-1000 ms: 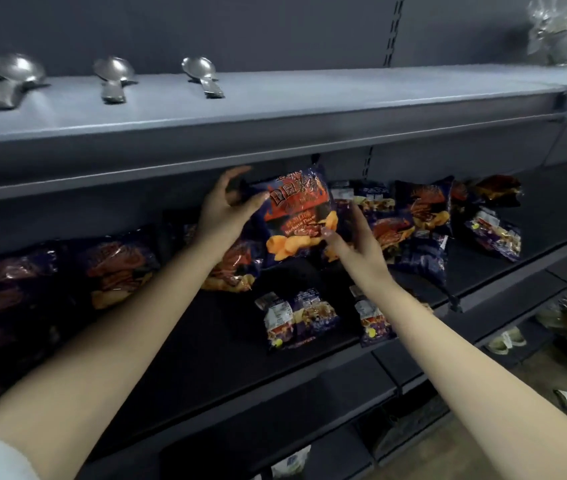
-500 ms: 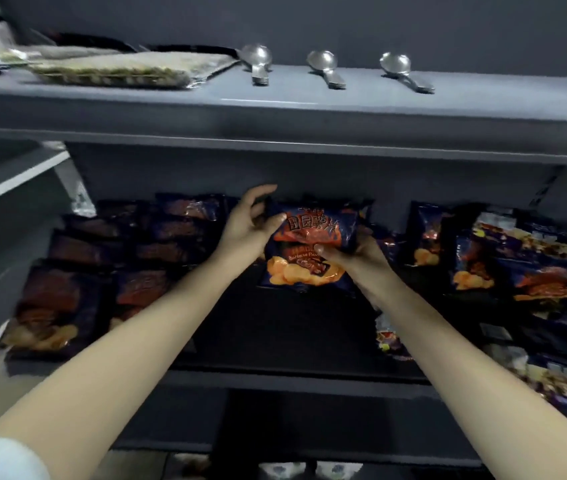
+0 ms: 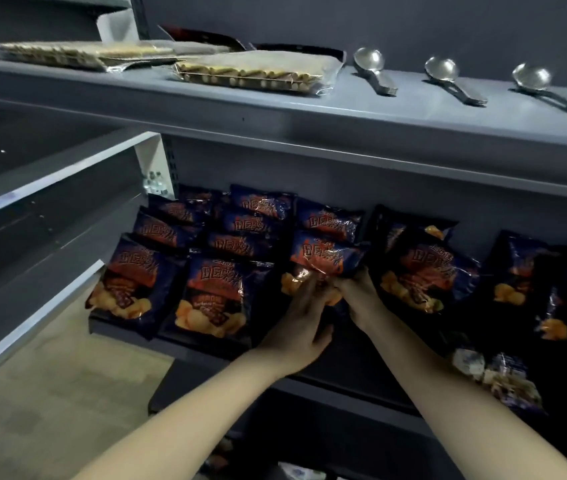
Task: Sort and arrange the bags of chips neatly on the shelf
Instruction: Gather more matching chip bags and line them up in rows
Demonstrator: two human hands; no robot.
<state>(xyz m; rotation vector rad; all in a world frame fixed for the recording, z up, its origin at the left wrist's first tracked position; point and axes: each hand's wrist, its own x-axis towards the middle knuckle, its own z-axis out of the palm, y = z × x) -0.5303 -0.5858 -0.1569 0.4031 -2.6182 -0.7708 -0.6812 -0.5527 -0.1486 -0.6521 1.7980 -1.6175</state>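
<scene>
Left hand (image 3: 301,327): gripping lower edge of chip bag (image 3: 327,256)
Right hand (image 3: 361,299): gripping same bag
Shelf (image 3: 205,353): bags in rows

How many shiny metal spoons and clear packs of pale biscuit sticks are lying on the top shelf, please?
Shiny metal spoons: 3
Clear packs of pale biscuit sticks: 2
Total: 5
</scene>
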